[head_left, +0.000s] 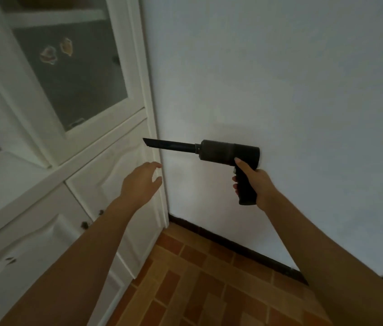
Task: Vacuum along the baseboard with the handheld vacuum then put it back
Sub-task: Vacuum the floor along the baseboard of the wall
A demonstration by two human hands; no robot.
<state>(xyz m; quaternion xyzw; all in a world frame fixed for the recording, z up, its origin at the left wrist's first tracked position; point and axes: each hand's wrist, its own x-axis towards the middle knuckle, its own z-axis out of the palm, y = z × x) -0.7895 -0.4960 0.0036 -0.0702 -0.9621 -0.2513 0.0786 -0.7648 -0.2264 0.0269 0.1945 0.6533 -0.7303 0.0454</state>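
Observation:
My right hand (260, 184) grips the pistol handle of a dark handheld vacuum (223, 151). The vacuum is held level in the air in front of the white wall, and its long thin nozzle points left toward the cabinet's edge. My left hand (142, 182) is held out below the nozzle tip with relaxed fingers and holds nothing. A dark baseboard (228, 243) runs along the foot of the wall, well below the vacuum, and my right forearm hides its right end.
A tall white cabinet (87, 165) fills the left side, with a glass upper door and panelled lower doors with small dark knobs. Orange and brown floor tiles (197, 283) lie below. The white wall (280, 78) fills the right.

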